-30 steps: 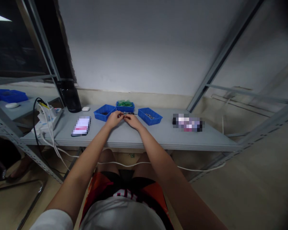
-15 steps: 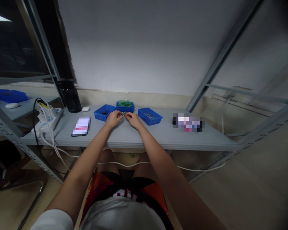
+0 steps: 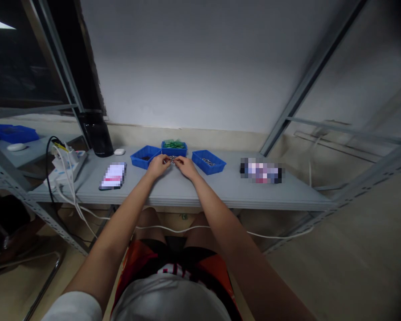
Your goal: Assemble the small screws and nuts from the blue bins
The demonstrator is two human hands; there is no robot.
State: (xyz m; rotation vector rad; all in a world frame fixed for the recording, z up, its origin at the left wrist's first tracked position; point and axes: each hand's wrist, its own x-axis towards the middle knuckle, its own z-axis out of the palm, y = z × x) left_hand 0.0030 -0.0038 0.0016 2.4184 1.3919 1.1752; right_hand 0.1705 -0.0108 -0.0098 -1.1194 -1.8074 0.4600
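Observation:
Both hands meet over the grey shelf top, fingertips close together. My left hand (image 3: 158,166) is closed in a pinch, on something too small to make out. Similarly pinched, my right hand (image 3: 186,167) is a little to its right. Small shiny metal pieces (image 3: 172,158) lie just beyond and between the fingertips. Left of my hands is a blue tray (image 3: 138,162) with dark small parts. A blue bin (image 3: 174,151) behind them holds green pieces (image 3: 173,144). Right of them, another blue tray (image 3: 217,169) contains small metal parts.
On the shelf (image 3: 173,191) lie a phone (image 3: 112,176) at left and a blurred device (image 3: 261,171) at right. A black bottle (image 3: 98,135), a white case (image 3: 119,152) and a power strip with cables (image 3: 67,169) stand at left. Metal posts frame both sides.

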